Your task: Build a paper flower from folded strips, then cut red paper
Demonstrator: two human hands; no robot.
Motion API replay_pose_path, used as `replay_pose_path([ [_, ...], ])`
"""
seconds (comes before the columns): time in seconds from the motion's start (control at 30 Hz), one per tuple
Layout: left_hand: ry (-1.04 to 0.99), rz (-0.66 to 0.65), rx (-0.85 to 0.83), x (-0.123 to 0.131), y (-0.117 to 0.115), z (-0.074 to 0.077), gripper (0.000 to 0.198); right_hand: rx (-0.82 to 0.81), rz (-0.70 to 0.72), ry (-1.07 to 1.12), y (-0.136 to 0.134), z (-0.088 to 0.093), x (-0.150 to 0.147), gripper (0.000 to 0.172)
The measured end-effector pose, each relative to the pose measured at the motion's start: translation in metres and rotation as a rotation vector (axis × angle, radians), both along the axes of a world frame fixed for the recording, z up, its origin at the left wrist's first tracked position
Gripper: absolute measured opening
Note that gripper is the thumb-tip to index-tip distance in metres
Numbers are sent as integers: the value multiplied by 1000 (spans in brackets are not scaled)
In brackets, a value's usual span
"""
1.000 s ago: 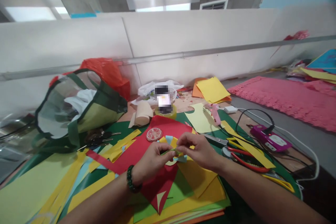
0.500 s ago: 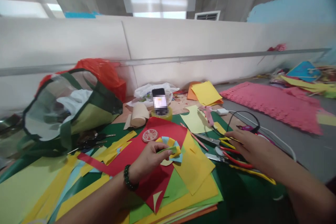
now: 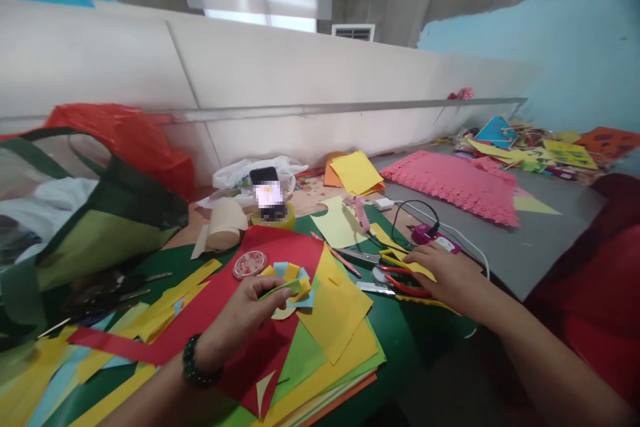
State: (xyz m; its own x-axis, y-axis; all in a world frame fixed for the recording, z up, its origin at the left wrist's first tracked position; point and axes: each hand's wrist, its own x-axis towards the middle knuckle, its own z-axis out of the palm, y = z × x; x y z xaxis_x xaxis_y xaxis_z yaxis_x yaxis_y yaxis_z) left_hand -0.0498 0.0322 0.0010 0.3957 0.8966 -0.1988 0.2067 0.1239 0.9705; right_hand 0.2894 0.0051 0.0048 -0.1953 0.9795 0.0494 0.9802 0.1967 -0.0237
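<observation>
My left hand [image 3: 250, 310], with a dark bead bracelet at the wrist, pinches a small green paper strip [image 3: 284, 293]. The strip lies across a ring of blue and yellow paper pieces [image 3: 301, 280], above red paper [image 3: 200, 321]. Just left of the ring is a round patterned disc [image 3: 250, 264]. Over to the right, my right hand [image 3: 443, 273] is closed at a yellow piece by the scissor handles; whether that is paper or a handle I cannot tell. Near it lie red-handled scissors [image 3: 413, 285] and another pair with its metal blade [image 3: 357, 255] pointing left.
Stacked coloured paper [image 3: 345, 353] lies in front. Behind stand a phone [image 3: 265, 177] on a yellow tape roll [image 3: 290, 217], a beige roll [image 3: 225, 220] and a pink glue gun [image 3: 357, 211]. A green bag [image 3: 135, 207] is on the left. Pink fabric [image 3: 445, 183] lies at right.
The view has turned right, so everything sits further left and more of the right side shows. My left hand keeps the green strip at the ring; my right hand stays by the scissors.
</observation>
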Motion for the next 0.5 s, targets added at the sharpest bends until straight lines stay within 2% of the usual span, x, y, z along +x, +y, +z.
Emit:
replay_pose_path([
  [0.1, -24, -21, 27, 0, -1, 0, 41, -124, 58, 6, 9, -5, -7, 39],
  [0.2, -32, -20, 42, 1, -1, 0, 39, -215, 20, -60, 22, -13, -16, 32],
  [0.27, -34, -18, 44, 1, -1, -2, 39, -218, -9, -110, 29, -15, -20, 28],
  [0.37, -74, -18, 16, 0, 1, -6, 40, -204, 36, -167, 36, -12, -22, 28],
  [0.5, -180, -1, -75, -2, 2, -12, 45, -201, 124, -216, 40, -7, -15, 43],
])
